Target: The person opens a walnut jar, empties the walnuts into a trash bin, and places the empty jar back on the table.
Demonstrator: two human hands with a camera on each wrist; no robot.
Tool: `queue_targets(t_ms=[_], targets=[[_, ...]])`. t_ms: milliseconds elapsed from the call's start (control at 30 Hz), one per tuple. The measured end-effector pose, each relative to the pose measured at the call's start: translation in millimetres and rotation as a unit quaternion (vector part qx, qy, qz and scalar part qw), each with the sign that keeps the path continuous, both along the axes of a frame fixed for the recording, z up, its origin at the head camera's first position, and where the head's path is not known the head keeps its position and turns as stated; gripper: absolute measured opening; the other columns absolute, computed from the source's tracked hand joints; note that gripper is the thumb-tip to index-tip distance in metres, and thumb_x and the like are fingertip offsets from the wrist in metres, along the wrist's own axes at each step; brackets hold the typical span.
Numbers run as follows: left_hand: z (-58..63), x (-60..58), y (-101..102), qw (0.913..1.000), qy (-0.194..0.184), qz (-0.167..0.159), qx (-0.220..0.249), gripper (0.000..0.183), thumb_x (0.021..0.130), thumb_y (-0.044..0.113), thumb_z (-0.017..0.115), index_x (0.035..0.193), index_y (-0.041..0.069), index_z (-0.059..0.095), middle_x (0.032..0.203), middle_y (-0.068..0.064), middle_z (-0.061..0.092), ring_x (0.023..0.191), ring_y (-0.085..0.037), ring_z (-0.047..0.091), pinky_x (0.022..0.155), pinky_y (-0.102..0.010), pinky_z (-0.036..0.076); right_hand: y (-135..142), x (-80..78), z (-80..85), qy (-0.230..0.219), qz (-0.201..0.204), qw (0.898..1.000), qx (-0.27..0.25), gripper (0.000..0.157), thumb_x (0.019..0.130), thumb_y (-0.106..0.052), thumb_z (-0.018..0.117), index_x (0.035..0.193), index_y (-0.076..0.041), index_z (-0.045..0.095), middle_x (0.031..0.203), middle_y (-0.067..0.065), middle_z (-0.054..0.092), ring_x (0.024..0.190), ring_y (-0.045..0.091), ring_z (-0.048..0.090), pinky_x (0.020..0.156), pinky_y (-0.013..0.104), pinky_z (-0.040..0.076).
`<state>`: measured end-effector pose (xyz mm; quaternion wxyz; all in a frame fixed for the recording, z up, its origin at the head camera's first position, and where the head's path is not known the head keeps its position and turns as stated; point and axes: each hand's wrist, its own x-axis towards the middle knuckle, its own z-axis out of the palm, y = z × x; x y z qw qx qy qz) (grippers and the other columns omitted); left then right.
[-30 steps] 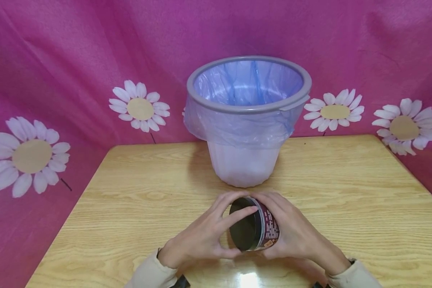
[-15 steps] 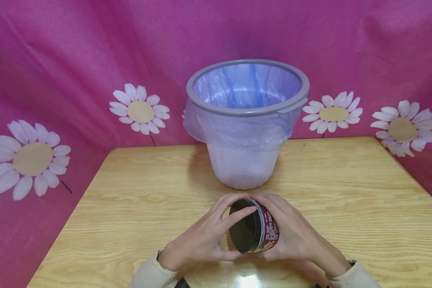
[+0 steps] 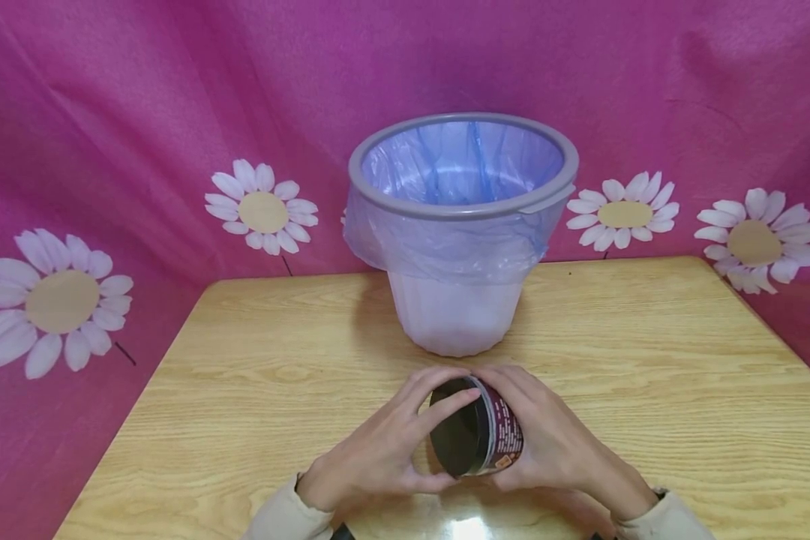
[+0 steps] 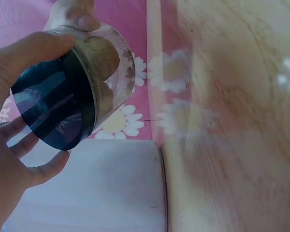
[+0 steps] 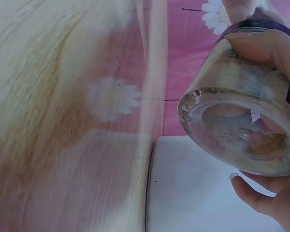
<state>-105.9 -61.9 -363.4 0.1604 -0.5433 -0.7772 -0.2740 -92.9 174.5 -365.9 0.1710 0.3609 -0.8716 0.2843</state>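
Observation:
Both hands hold a see-through jar tipped on its side over the front of the table. Its wide black lid faces left, and a dark red label with pale print wraps the body. My left hand grips the lid between thumb and fingers, one finger lying across the lid's top. The jar's body is held by my right hand, its fingers over the far side and thumb below. In the right wrist view, the clear round base of the jar faces that camera.
A white bin with a grey rim stands behind the hands. A thin bluish bag lines it and folds over the rim. The wooden table backs onto a pink cloth printed with daisies.
The hands and jar keep nearly the same pose. In the head view the bin and the back of the table sit slightly lower than before.

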Motion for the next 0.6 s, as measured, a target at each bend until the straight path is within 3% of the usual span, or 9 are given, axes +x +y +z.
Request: queue_targets(t_ms=[367, 500, 600], targets=[[-1.6, 0.1, 1.5, 0.9998, 0.001, -0.006, 0.017, 0.097, 0.067, 0.032, 0.085, 0.146, 0.012, 0.033, 0.150, -0.015, 0.027, 0.136, -0.026, 0.030, 0.109, -0.036, 0.035, -0.2, -0.4, -0.1, -0.005, 0.002, 1.000, -0.001, 0.115, 0.037, -0.038, 0.090, 0.140, -0.013, 0.045, 0.127, -0.003, 0.054, 0.112, 0.012, 0.052, 0.088, 0.038, 0.051], [-2.9, 0.4, 1.9, 0.9999, -0.003, 0.003, 0.010, 0.098, 0.066, 0.029, 0.086, 0.147, 0.012, 0.033, 0.149, -0.015, 0.027, 0.135, -0.025, 0.030, 0.108, -0.035, 0.036, -0.2, -0.5, 0.3, 0.000, 0.003, 1.000, 0.000, 0.114, 0.037, -0.038, 0.090, 0.139, -0.012, 0.045, 0.126, -0.003, 0.055, 0.111, 0.012, 0.052, 0.088, 0.038, 0.051], [-2.8, 0.9, 1.6, 0.9997, -0.007, 0.020, 0.009, 0.099, 0.068, 0.035, 0.086, 0.148, 0.012, 0.032, 0.148, -0.014, 0.030, 0.133, -0.024, 0.034, 0.106, -0.034, 0.038, 0.1, -0.8, 0.5, 0.005, 0.004, 1.000, -0.001, 0.114, 0.037, -0.037, 0.090, 0.138, -0.011, 0.046, 0.126, -0.002, 0.055, 0.111, 0.013, 0.052, 0.088, 0.038, 0.051]])
